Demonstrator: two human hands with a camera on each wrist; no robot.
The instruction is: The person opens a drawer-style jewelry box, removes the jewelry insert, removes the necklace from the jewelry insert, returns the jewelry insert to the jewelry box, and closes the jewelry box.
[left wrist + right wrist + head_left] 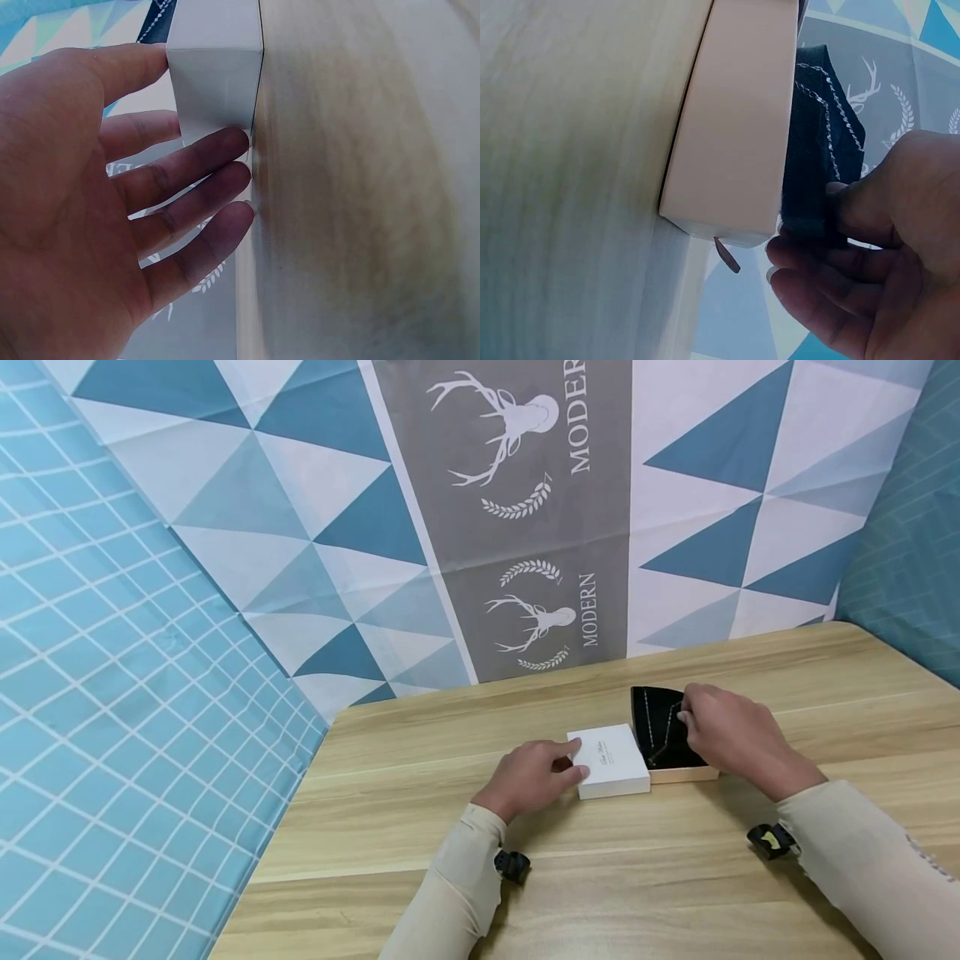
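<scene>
1. The right hand (pixel 731 727) pinches the black pad (pixel 805 161) between thumb and fingers; the pad tilts up at the box (pixel 735 120), its lower end partly hidden.
2. The left hand (pixel 531 774) is fairly wide, thumb and loosely spread fingers resting against the lid (pixel 615 764).
3. The chain (pixel 829 127) runs down the pad's face close to the right thumb. A careless pinch could snag it, and a sharper tilt could let it slip or tangle.
4. If the pad catches on the box's rim, a pull could bend it or drag the box along, since neither hand visibly holds the box down.
5. The lid sits just left of the box, too near to tell whether they touch; a sideways push from the left hand could jam the two together.
6. A ribbon tab (pixel 727 256) sticks out at the box's end and might get trapped.
7. Around them lies the wooden table (pixel 375 827), with a patterned cloth (pixel 525 527) behind; the lid is the nearest obstacle.
</scene>
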